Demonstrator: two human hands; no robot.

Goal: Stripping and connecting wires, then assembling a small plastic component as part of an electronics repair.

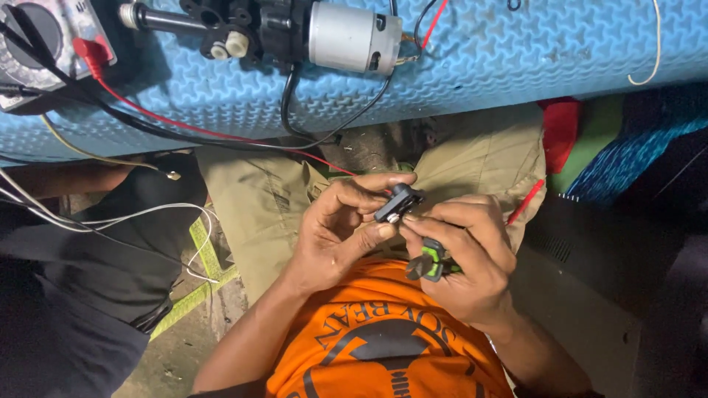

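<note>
Pinching a small black plastic switch part (398, 203) between both thumbs and forefingers, the left hand (341, 225) steadies it while the right hand (464, 254), at its four o'clock, also grips green-handled pliers (431, 262); fitting work appears underway, demanding fine fingertip control.

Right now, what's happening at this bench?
A person seated by a blue foam mat holds a small black plastic part between both hands. The left hand pinches it from below; the right hand steadies it while also gripping green-handled pliers. On the mat lie a small motor pump and a multimeter with its leads.
</note>
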